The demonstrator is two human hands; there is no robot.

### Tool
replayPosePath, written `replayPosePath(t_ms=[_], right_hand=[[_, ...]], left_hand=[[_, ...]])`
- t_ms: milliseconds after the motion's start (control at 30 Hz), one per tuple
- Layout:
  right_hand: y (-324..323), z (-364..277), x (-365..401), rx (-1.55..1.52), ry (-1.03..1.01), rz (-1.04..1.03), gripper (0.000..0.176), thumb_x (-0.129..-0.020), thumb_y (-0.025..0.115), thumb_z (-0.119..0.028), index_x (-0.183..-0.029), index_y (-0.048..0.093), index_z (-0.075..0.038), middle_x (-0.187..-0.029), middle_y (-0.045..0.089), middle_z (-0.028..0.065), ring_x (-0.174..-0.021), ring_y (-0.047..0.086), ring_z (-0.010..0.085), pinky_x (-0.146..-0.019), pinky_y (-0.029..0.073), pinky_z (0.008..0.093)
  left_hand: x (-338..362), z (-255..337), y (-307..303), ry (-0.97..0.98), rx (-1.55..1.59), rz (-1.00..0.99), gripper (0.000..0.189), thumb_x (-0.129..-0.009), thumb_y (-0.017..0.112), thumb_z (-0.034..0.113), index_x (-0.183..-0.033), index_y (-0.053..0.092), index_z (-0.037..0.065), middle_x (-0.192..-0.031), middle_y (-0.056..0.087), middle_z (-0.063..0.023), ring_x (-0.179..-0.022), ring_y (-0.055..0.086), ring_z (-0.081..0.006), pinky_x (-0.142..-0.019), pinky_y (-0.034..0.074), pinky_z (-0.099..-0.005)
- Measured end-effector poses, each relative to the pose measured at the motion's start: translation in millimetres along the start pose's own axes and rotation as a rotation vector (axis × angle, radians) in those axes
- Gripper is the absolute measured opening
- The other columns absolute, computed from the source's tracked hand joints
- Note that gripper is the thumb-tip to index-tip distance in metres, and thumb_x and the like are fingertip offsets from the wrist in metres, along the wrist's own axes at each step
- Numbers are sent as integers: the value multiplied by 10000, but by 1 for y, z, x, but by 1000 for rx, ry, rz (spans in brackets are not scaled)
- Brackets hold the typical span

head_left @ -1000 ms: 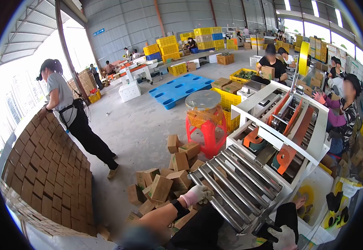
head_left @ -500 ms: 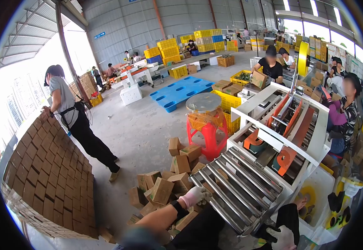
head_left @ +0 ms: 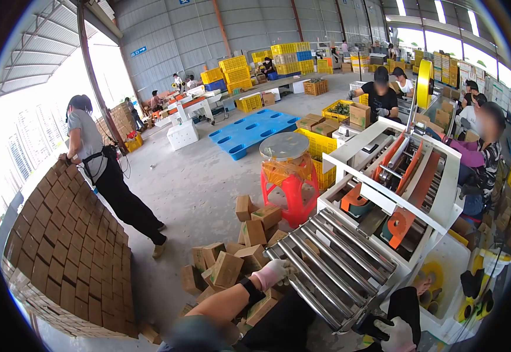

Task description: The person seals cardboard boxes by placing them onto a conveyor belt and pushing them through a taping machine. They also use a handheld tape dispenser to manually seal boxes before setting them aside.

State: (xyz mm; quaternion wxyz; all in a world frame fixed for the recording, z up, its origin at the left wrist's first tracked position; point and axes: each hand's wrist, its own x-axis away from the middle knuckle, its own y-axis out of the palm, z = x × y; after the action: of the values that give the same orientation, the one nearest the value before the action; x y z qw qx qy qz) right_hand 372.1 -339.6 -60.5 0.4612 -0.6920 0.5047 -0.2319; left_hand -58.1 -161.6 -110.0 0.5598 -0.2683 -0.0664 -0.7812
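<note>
My left hand (head_left: 274,274), in a pale glove, is curled on the near left corner of the roller conveyor (head_left: 333,258). The metal rollers carry no box. My right hand (head_left: 397,335), also gloved, is closed at a black piece (head_left: 371,324) by the conveyor's near right corner; its fingers are partly hidden. Beside my left arm lies a loose heap of small brown cartons (head_left: 227,268). Beyond the rollers stands a white-framed carton sealer (head_left: 393,202) with orange guards and a yellow tape roll (head_left: 424,84).
At left, a person stands against a tall stack of cartons (head_left: 67,252). A red stool (head_left: 290,196) with a round top, a yellow crate (head_left: 320,144) and a blue pallet (head_left: 252,132) are ahead. Co-workers sit beyond the machine and along its right side. A white bin (head_left: 443,293) is at right.
A co-worker beyond the machine has let go of a carton, which now stands beside the sealer. The person at left has turned slightly away. My hands stay in place.
</note>
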Motion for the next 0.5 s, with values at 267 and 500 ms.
replayPosePath(t_ms=[267,500], right_hand=[[-2,-2,-2,-13,17,-10,473,-742,669,-38,-1194,679,-179,-819,539,166,-744,581,368,-654,473,450],[2,-3,-4,-23,5,5,503,-724,663,-28,-1201,676,-187,-823,539,158,-751,582,371,-658,474,453]], left_hand=[[-20,-10,-6,69,55,-41,219,-988,516,139,-1100,666,26,-930,705,-37,-666,624,-96,-543,484,-229],[-4,8,-6,22,23,-53,190,-973,487,9,-1101,618,-39,-1049,701,-84,-861,669,-143,-633,523,-239]])
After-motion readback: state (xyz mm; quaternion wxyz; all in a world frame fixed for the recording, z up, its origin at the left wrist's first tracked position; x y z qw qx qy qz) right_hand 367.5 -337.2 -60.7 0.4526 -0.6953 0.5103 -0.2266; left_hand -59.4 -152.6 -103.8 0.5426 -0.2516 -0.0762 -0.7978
